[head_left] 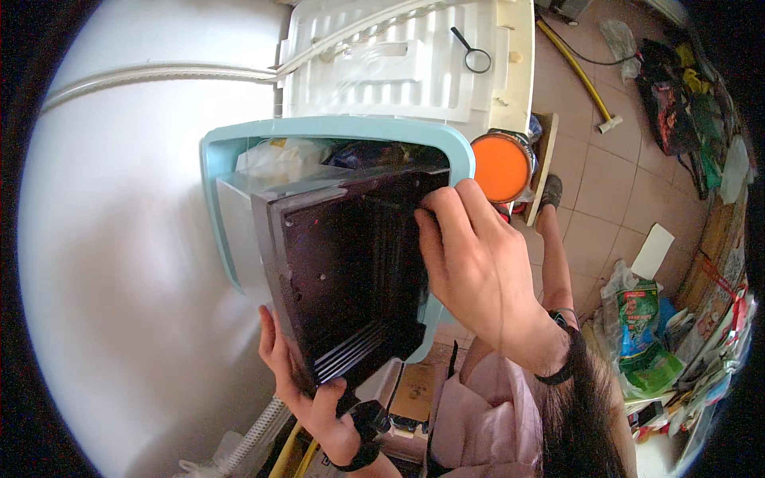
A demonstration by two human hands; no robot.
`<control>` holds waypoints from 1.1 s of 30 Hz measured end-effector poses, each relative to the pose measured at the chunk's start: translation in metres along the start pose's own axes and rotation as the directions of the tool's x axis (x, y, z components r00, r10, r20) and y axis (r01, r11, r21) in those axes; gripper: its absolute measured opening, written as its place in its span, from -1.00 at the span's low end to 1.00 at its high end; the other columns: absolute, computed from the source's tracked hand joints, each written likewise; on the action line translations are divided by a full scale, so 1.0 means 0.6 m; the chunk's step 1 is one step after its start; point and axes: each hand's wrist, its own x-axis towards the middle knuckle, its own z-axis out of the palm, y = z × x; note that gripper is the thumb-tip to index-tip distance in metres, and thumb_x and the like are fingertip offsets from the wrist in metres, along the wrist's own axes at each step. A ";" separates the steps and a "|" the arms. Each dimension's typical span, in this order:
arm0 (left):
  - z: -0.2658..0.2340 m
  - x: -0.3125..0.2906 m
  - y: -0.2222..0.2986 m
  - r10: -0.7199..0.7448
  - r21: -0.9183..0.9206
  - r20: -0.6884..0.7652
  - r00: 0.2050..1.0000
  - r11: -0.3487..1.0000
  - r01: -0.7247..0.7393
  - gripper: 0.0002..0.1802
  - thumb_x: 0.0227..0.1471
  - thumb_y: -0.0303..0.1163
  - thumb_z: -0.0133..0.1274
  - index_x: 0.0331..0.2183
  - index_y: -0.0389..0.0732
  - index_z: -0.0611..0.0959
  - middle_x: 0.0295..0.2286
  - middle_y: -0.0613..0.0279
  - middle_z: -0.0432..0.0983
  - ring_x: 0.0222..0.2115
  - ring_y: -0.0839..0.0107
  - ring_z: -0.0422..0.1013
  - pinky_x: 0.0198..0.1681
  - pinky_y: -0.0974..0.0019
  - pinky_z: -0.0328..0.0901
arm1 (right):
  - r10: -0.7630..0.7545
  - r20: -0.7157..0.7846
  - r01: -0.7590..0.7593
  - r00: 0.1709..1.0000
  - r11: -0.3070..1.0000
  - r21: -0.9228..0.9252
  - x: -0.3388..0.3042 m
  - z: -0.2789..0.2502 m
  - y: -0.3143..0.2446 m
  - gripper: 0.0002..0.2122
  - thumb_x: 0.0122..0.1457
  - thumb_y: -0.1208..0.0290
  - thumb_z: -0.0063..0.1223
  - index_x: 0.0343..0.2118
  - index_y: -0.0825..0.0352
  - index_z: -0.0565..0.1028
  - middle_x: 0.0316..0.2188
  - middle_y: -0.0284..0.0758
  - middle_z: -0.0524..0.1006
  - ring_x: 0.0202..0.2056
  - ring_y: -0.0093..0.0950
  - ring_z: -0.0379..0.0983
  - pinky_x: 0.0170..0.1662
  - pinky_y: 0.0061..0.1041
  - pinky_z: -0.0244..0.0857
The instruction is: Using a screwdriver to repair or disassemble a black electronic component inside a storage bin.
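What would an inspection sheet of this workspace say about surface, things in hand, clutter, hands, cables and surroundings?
Surface: white ribbed lid bearing a magnifying glass.
Things in hand: dark open box, tilted at the opening of a blue-rimmed bin.
Clutter: green bag at right; yellow-handled tool on tiled floor.
Hands: left hand grips the box's lower edge, right hand its right edge.
Cables: thin dark line, probably a cord, near the tool.
Surroundings: pale wall at left.

Magnifying glass (476, 60) on white panel (438, 92), yellow pole (574, 68) on tiled floor (599, 179).
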 end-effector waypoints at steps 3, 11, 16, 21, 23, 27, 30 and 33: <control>0.004 0.001 0.018 -0.009 -0.037 0.005 1.000 0.999 0.009 0.04 -0.52 -0.33 0.02 0.17 -0.40 0.33 0.25 -0.02 -0.02 0.26 0.20 0.03 0.28 0.18 -0.05 | -0.072 -0.044 0.071 0.996 0.997 -0.012 0.000 -0.010 0.000 -0.86 0.09 0.53 0.13 -0.31 0.34 0.41 -0.41 -0.26 0.36 -0.47 -0.24 0.46 -0.45 -0.38 0.37; 0.014 0.004 0.012 -0.089 -0.151 -0.021 0.996 0.985 0.085 0.05 -0.53 -0.33 0.04 0.18 -0.39 0.33 0.26 -0.01 -0.02 0.24 0.23 0.06 0.26 0.21 0.00 | -0.130 0.090 0.138 0.987 0.987 -0.087 -0.001 -0.020 0.016 -0.84 0.09 0.48 0.14 -0.28 0.31 0.42 -0.41 -0.29 0.36 -0.54 -0.28 0.45 -0.52 -0.37 0.37; 0.013 0.006 0.019 -0.125 -0.212 -0.032 0.992 0.970 0.116 0.06 -0.56 -0.35 0.01 0.18 -0.38 0.33 0.25 0.00 -0.01 0.24 0.22 0.06 0.25 0.21 0.01 | -0.010 0.164 0.037 0.986 0.986 -0.165 0.010 -0.020 -0.011 -0.85 0.15 0.45 0.05 -0.42 0.35 0.33 -0.48 -0.24 0.34 -0.57 -0.22 0.41 -0.55 -0.33 0.34; 0.018 0.012 0.017 -0.119 -0.266 -0.018 0.993 0.958 0.110 0.08 -0.58 -0.33 0.03 0.18 -0.36 0.34 0.24 0.01 0.03 0.23 0.23 0.08 0.25 0.20 0.01 | -0.092 0.104 0.110 0.990 0.977 -0.182 0.012 -0.018 -0.014 -0.86 0.14 0.48 0.04 -0.41 0.37 0.32 -0.52 -0.22 0.34 -0.52 -0.20 0.42 -0.51 -0.33 0.35; 0.017 0.012 0.018 -0.125 -0.243 -0.019 0.992 0.963 0.117 0.07 -0.58 -0.33 0.03 0.18 -0.36 0.34 0.24 0.00 0.02 0.23 0.21 0.07 0.26 0.19 0.00 | -0.138 0.097 0.152 0.986 0.974 -0.168 0.014 -0.022 -0.016 -0.87 0.14 0.49 0.04 -0.39 0.38 0.32 -0.54 -0.22 0.33 -0.51 -0.21 0.43 -0.49 -0.34 0.36; 0.015 0.013 0.016 -0.109 -0.218 -0.006 0.994 0.970 0.105 0.05 -0.55 -0.31 0.05 0.17 -0.34 0.35 0.24 -0.02 0.01 0.26 0.17 0.03 0.28 0.13 -0.03 | -0.094 0.260 0.136 0.961 0.980 -0.148 0.015 -0.036 -0.016 -0.86 0.14 0.48 0.05 -0.33 0.37 0.32 -0.52 -0.22 0.35 -0.54 -0.23 0.43 -0.52 -0.31 0.35; 0.015 0.013 0.014 -0.105 -0.255 0.005 0.994 0.961 0.103 0.05 -0.54 -0.31 0.05 0.17 -0.32 0.36 0.24 -0.01 0.01 0.27 0.16 0.01 0.29 0.10 -0.04 | -0.125 0.290 0.178 0.949 0.971 -0.162 0.017 -0.036 -0.003 -0.83 0.08 0.49 0.03 -0.30 0.37 0.32 -0.50 -0.23 0.37 -0.59 -0.26 0.46 -0.58 -0.33 0.37; 0.018 0.011 0.021 -0.129 -0.238 -0.017 0.991 0.964 0.122 0.06 -0.58 -0.34 0.02 0.17 -0.32 0.36 0.24 0.01 0.01 0.27 0.18 0.01 0.29 0.12 -0.02 | -0.190 0.235 0.226 0.953 0.964 -0.139 0.019 -0.031 0.003 -0.83 0.05 0.50 -0.01 -0.30 0.38 0.33 -0.49 -0.23 0.39 -0.64 -0.28 0.47 -0.62 -0.35 0.39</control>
